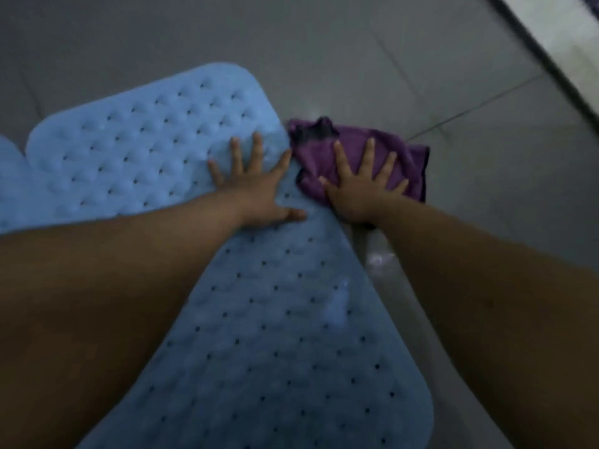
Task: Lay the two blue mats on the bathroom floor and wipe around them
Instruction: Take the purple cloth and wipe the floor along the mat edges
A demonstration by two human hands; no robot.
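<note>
A light blue rubber mat (139, 147) with rows of small holes lies flat on the grey floor, running from upper left down to the bottom centre. The corner of a second blue mat (9, 176) shows at the left edge. My left hand (259, 189) rests flat on the first mat near its right edge, fingers spread. My right hand (366, 186) presses flat, fingers spread, on a crumpled purple cloth (405, 157) that lies on the tiles just right of the mat, touching its edge.
Grey floor tiles (324, 59) with dark grout lines surround the mats. A pale raised threshold or wall base with a dark strip (557, 59) runs diagonally across the top right corner. A wet shine (379, 257) shows on the tile beside the mat.
</note>
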